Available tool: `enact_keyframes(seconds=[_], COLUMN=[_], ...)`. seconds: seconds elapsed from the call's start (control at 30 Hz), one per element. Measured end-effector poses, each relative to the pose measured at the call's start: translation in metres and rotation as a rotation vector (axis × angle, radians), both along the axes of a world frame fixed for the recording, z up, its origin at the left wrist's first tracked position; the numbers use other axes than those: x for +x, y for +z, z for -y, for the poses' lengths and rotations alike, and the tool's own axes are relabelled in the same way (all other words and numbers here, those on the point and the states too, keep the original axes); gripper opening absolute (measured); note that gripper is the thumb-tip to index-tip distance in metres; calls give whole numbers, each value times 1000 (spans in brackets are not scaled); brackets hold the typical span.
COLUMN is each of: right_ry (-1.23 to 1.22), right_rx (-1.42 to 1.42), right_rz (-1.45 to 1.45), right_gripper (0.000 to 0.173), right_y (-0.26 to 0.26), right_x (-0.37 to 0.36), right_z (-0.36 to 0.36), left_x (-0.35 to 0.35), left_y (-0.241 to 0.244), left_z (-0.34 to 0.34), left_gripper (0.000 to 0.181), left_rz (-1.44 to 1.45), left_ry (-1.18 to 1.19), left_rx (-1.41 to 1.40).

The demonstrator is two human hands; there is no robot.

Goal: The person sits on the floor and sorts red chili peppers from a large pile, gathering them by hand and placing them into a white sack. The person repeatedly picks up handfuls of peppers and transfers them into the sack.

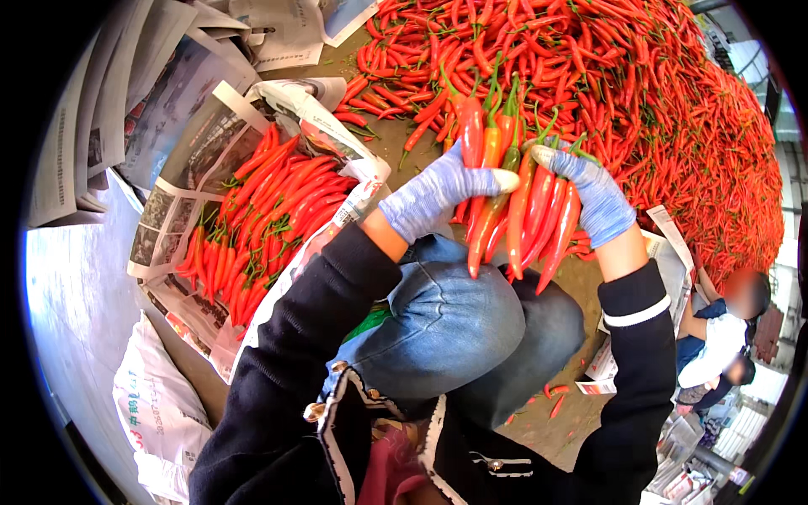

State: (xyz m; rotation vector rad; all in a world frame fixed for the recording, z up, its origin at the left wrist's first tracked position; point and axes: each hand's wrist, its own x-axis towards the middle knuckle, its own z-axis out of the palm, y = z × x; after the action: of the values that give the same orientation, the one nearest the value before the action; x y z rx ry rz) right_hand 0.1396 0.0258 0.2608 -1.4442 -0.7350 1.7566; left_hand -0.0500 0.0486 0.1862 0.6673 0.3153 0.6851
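Note:
Both my hands wear light blue knit gloves with pale fingertips and meet over my knees. My left hand grips a bunch of red chili peppers by their upper parts, one of them partly green, stems up. Beside it, my right hand holds more red chilies near the stems, tips hanging down. To the left, rows of red chilies lie in a newspaper-lined container. A huge heap of red chilies spreads beyond my hands.
Stacked newspapers stand at the upper left. A white printed sack is at the lower left. Further newspaper sheets lie on the right, near other people. A few loose chilies are on the floor.

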Motion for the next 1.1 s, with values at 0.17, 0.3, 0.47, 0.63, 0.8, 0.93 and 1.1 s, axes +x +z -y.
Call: enact_keyframes(seconds=[0.17, 0.3, 0.47, 0.63, 0.8, 0.93, 1.1], right_ry=[-112, -135, -162, -54, -210, -395, -474], right_rx=[80, 129, 103, -37, -171, 20, 222], right_rz=[103, 8, -47, -67, -320, -321, -44], right_gripper=[28, 30, 34, 35, 39, 64, 70], right_y=[4, 37, 53, -10, -60, -64, -51], right_x=[4, 12, -8, -52, -95, -117, -114], right_z=[25, 26, 80, 168, 239, 272, 263], left_x=[14, 21, -8, -59, -92, -103, -85], left_y=[8, 48, 90, 28, -12, -6, 7], left_z=[11, -1, 43, 142, 212, 220, 205], left_gripper=[62, 48, 63, 75, 76, 85, 95], left_rz=[36, -69, -262, -375, -423, -435, -378], left_ry=[-34, -10, -115, -152, -234, -240, -136], left_rx=[-5, 215, 316, 61, -199, -194, -193])
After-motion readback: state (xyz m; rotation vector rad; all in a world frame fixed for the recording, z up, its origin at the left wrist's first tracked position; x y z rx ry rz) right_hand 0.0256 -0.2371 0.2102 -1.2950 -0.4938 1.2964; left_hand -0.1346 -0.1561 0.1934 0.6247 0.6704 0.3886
